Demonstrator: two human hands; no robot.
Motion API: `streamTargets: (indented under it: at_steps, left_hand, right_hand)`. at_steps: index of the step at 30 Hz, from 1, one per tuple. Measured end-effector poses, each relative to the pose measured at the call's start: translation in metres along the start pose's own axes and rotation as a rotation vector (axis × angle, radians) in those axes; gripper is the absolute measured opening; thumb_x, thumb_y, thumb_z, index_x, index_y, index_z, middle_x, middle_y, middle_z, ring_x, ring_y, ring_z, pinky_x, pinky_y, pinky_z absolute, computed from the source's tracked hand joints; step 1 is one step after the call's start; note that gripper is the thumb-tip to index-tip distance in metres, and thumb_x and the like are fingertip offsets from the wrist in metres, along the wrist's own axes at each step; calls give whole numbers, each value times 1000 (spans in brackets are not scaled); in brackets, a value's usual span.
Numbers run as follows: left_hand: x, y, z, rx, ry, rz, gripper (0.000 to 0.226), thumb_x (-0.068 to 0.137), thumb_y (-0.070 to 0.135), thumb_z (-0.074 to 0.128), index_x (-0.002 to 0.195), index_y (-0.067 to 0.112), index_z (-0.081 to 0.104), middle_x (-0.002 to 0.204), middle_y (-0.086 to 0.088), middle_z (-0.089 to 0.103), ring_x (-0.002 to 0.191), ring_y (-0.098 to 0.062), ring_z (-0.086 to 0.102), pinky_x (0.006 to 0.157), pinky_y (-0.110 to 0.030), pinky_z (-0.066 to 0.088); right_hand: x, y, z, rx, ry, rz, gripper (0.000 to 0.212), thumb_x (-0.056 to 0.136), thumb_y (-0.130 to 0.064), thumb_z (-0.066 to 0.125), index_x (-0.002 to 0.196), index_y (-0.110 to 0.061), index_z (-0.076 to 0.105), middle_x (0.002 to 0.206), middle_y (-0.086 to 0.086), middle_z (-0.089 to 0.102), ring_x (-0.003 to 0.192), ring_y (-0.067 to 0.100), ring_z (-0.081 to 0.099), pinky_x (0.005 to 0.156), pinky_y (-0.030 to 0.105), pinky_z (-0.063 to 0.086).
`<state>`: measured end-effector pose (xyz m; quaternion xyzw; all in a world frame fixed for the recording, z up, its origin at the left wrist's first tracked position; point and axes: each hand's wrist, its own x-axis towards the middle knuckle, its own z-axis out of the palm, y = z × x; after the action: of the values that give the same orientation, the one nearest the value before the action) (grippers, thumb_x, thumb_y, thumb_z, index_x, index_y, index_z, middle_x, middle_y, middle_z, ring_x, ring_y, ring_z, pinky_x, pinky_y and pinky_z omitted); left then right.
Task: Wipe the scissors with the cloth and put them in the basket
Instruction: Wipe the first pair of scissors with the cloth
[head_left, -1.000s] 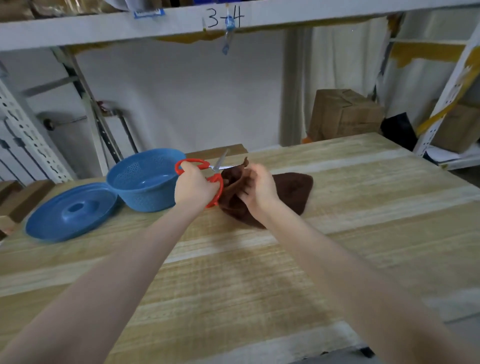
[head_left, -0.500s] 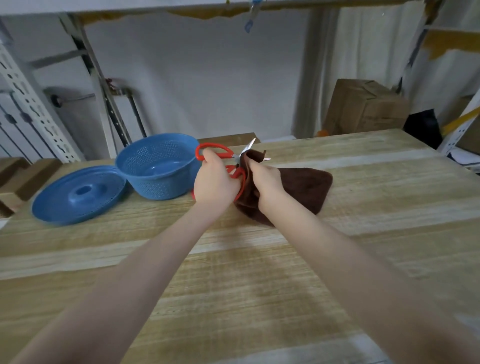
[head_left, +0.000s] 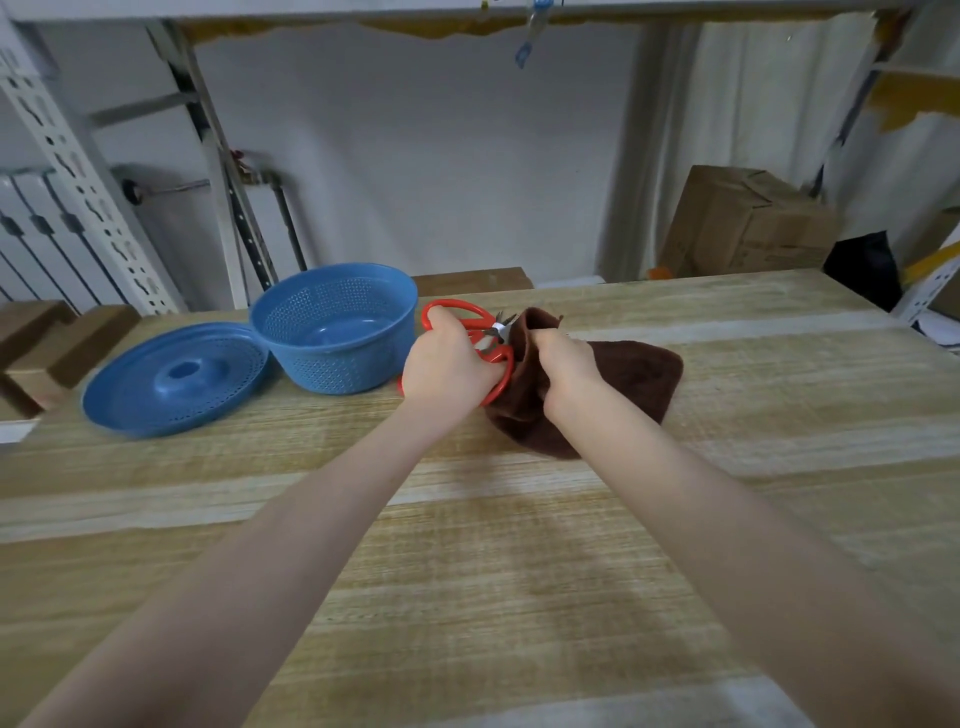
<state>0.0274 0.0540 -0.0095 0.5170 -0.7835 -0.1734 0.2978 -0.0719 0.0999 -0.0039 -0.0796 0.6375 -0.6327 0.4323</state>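
left hand (head_left: 448, 365) grips red scissors (head_left: 480, 332) handles, blades hidden in cloth (head_left: 631, 374) bunched by right hand (head_left: 566, 366); basket (head_left: 332, 296) just left, nearer left hand.

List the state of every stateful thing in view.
scissors: held by handles, blades inside cloth
cloth: bunched round blades, rest lying flat
basket: upright, empty, uncovered
lid: off, lying left of basket
left hand: grips scissors handles
right hand: grips cloth
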Motion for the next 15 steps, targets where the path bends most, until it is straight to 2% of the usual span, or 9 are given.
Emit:
streamTargets:
  at_steps: [3, 8, 12, 15]
  left_hand:
    - [-1, 0, 2, 15, 16, 20, 52, 84, 42, 65, 107, 5, 37, 84, -4, 60, 77, -26, 63, 62, -36, 53]
    - [-1, 2, 0, 13, 24, 32, 54, 83, 43, 66, 108, 6, 37, 83, -2, 57, 75, -23, 59, 63, -36, 53]
    - [-5, 1, 2, 29, 6, 31, 50, 84, 43, 65, 96, 10, 29, 81, -2, 54, 72, -23, 53, 60, -33, 42]
    - [-9, -1, 5, 38, -28, 21, 51, 83, 43, 66, 95, 11, 28, 79, -1, 52, 70, -22, 51, 59, -33, 41]
  right_hand:
    - [-2, -1, 0, 45, -1, 54, 43, 70, -14, 80, 110, -9, 65, 96, 8, 73, 87, 26, 70, 83, 40, 57]
    - [-1, -2, -5, 42, 8, 35, 39, 76, -16, 75, 113, -10, 64, 102, 7, 71, 91, 24, 68, 80, 35, 55]
    - [-5, 1, -11, 16, 12, 42, 44, 79, -16, 72, 120, -10, 61, 106, 6, 71, 93, 22, 67, 63, 29, 48]
    - [-11, 2, -17, -30, 11, 42, 42, 83, -15, 70, 123, -9, 58, 107, 4, 70, 87, 17, 64, 55, 25, 38]
